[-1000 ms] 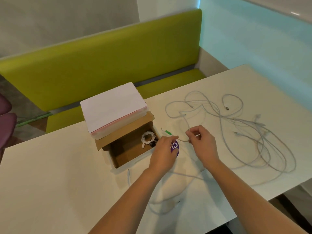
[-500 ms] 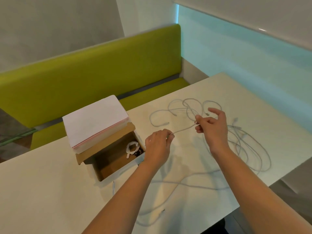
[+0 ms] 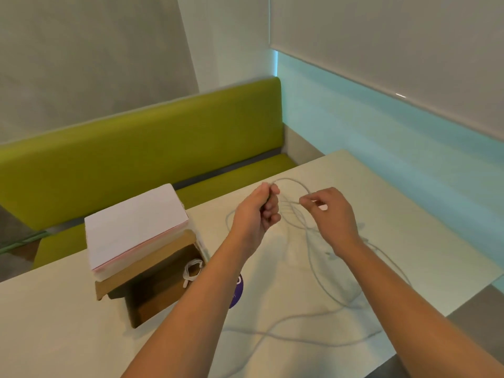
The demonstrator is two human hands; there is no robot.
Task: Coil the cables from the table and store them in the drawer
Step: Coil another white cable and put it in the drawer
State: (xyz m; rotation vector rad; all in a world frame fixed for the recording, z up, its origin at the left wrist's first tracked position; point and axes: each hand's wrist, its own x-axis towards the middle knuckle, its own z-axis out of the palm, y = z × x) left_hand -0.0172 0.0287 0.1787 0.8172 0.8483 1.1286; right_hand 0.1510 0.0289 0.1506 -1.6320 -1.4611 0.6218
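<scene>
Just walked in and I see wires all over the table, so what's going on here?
A person is coiling a white cable. The left hand grips one end and the right hand pinches it further along, a loop arching between them above the table. More loose cables still sprawl across the table. One coiled cable already lies in the open cardboard drawer, beside the left forearm.
</scene>
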